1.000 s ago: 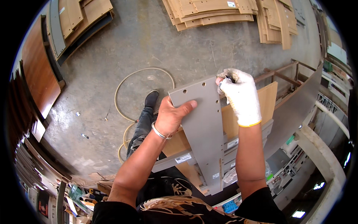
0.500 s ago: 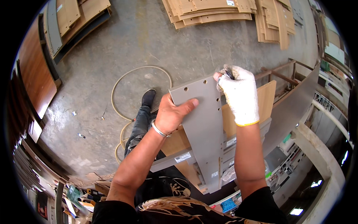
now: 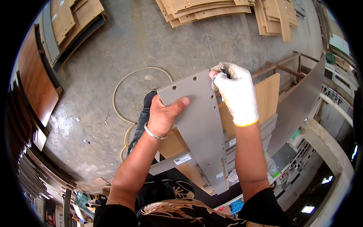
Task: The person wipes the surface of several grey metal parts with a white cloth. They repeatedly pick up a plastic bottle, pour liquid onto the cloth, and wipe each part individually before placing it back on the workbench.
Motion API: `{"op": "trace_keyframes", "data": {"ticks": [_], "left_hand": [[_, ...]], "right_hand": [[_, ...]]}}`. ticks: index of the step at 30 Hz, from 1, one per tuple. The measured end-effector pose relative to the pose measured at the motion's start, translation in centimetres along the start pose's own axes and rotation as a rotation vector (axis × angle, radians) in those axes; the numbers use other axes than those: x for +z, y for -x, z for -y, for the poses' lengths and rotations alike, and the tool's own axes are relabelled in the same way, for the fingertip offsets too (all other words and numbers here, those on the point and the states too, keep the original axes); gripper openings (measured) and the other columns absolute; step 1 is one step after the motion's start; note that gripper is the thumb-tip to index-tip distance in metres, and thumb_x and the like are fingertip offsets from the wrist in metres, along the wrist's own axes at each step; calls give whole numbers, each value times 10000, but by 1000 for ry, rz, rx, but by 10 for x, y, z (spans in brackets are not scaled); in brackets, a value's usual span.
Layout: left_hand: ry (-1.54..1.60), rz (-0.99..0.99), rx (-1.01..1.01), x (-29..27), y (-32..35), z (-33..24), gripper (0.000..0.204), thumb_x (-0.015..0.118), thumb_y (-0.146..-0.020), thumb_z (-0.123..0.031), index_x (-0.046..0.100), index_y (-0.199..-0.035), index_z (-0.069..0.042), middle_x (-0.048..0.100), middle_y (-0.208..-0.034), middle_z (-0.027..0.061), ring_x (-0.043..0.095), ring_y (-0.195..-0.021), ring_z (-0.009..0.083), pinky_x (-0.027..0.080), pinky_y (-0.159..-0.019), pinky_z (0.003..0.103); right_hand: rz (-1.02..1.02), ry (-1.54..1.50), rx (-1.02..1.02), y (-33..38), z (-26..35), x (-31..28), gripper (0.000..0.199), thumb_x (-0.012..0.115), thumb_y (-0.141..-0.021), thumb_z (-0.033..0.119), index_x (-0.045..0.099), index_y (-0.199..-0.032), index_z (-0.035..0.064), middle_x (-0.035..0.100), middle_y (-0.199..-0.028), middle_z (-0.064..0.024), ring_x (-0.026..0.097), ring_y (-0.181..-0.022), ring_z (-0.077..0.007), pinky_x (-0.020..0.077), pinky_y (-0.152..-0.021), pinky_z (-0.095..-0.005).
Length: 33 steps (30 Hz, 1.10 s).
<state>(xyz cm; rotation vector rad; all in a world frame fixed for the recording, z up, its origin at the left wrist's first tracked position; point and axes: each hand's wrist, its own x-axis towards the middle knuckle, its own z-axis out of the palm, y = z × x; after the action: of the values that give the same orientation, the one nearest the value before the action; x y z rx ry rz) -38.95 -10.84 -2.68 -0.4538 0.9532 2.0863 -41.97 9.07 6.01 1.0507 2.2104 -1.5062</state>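
My bare left hand (image 3: 163, 116) grips the left edge of a long grey panel (image 3: 199, 121), thumb lying on its face and fingers under the edge. Round holes run along the panel's far end and down its right edge. At the far right corner is my right hand (image 3: 239, 94), in a white knitted glove with a bare thumb tip. Its fingers are pinched together at the panel's edge. Something small and dark shows between them, too small to name. Below the grey panel lie wood-coloured boards (image 3: 267, 98) and further grey pieces.
A hose (image 3: 141, 69) loops on the concrete floor beside my foot. Stacks of wood-coloured panels (image 3: 208, 14) lie at the far side, more panels (image 3: 72, 22) at far left. On the right stand a metal frame (image 3: 287, 68) and a large dark board (image 3: 298, 102).
The grey panel and my left hand have shifted left. My right hand has moved slightly left and up along with the panel's corner, its fingers still pinched.
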Motion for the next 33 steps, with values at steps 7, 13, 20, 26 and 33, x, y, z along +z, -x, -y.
{"op": "trace_keyframes", "data": {"ticks": [7, 13, 20, 26, 33], "left_hand": [[-41, -2, 12, -2, 1, -1, 354, 802, -943, -130, 691, -1245, 19, 757, -1121, 81, 719, -990, 173, 586, -882, 341], [-57, 7, 19, -3, 0, -1, 361, 799, -940, -130, 690, -1252, 16, 755, -1128, 82, 717, -991, 174, 584, -881, 343], [-68, -41, 42, 3, 1, -4, 386, 802, -927, -126, 676, -1261, 21, 750, -1120, 99, 720, -995, 198, 587, -876, 354], [-78, -49, 46, 4, 2, -5, 402, 799, -923, -112, 661, -1275, 27, 746, -1137, 115, 723, -1002, 214, 591, -875, 363], [-105, -65, 48, -1, 4, -3, 430, 810, -918, -119, 650, -1291, 21, 739, -1152, 115, 722, -1017, 223, 591, -891, 374]], "right_hand": [[-53, -44, 112, 3, 18, 8, 132, 727, -942, 90, 699, -866, -13, 603, -709, 9, 520, -645, -64, 412, -593, -256], [4, -438, 227, -2, -12, 1, 113, 761, -943, 123, 711, -974, 27, 596, -703, -6, 458, -533, -51, 349, -478, -232], [55, -351, 172, -3, -7, 0, 83, 733, -934, 97, 696, -940, 23, 601, -715, 3, 497, -566, -41, 345, -484, -213], [60, -399, 220, -8, -12, -3, 52, 684, -914, 73, 690, -923, 23, 629, -739, 10, 511, -572, -34, 356, -479, -209], [147, -500, 241, -13, -16, -4, 157, 722, -917, 179, 680, -810, 72, 546, -688, 50, 456, -596, -53, 350, -538, -261]]}}
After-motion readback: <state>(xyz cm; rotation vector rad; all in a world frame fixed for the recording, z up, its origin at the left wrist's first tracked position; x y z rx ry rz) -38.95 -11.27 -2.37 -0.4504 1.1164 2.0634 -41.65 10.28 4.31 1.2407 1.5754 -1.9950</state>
